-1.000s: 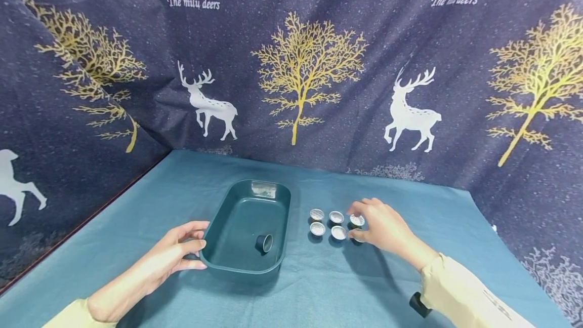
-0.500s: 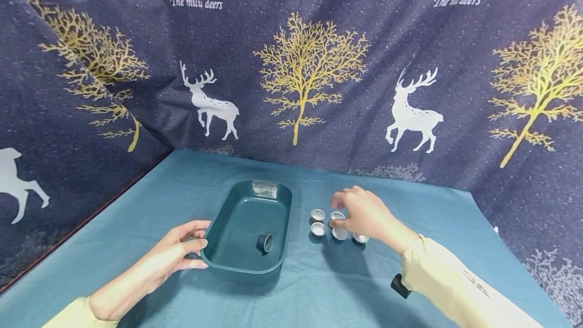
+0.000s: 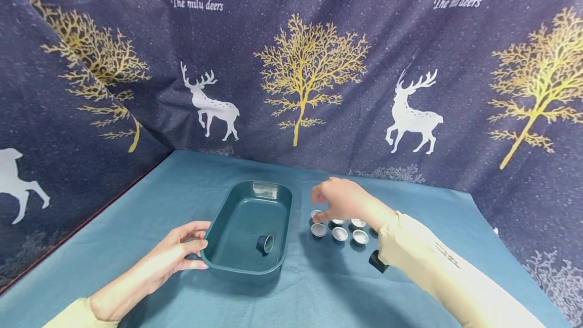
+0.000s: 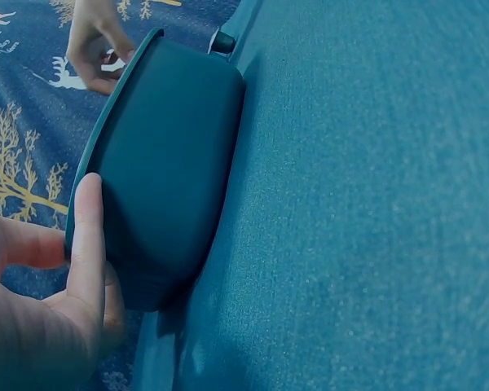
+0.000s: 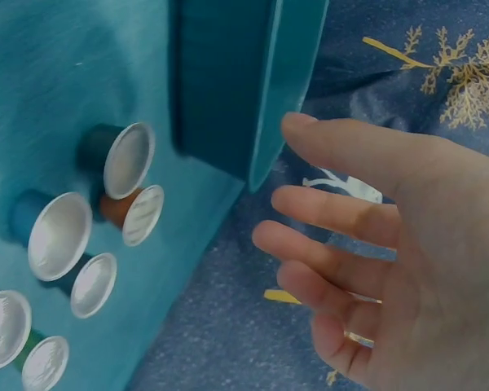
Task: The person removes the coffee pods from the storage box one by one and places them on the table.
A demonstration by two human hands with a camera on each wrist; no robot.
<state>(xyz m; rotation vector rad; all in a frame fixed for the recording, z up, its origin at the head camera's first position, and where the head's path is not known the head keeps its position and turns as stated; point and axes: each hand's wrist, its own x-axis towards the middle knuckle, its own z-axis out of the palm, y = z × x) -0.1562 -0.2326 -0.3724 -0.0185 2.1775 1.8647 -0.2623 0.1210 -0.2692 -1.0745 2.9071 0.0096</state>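
Note:
My left hand (image 3: 182, 249) holds the near left rim of a deep teal tray (image 3: 243, 271). In the left wrist view, one finger (image 4: 87, 240) lies along the tray's outer wall. A dark coffee capsule (image 3: 265, 243) lies tipped on its side inside the tray. My right hand (image 3: 339, 199) hovers over the left end of two rows of foil-lidded coffee capsules (image 3: 339, 234), partly hiding the back row. The right wrist view shows this hand's fingers (image 5: 334, 216) loosely bent and holding nothing. Below it stand capsules with dark, brown (image 5: 143, 215) and green bodies.
A blue-teal cloth (image 3: 314, 292) covers the table. Behind it hangs a dark blue curtain (image 3: 309, 156) printed with trees and deer. The tray stands left of the capsules, its right wall near the right hand.
My right hand has swept left over the capsules, from the right end of the rows to the left end, uncovering those on the right. The left hand and tray have stayed put.

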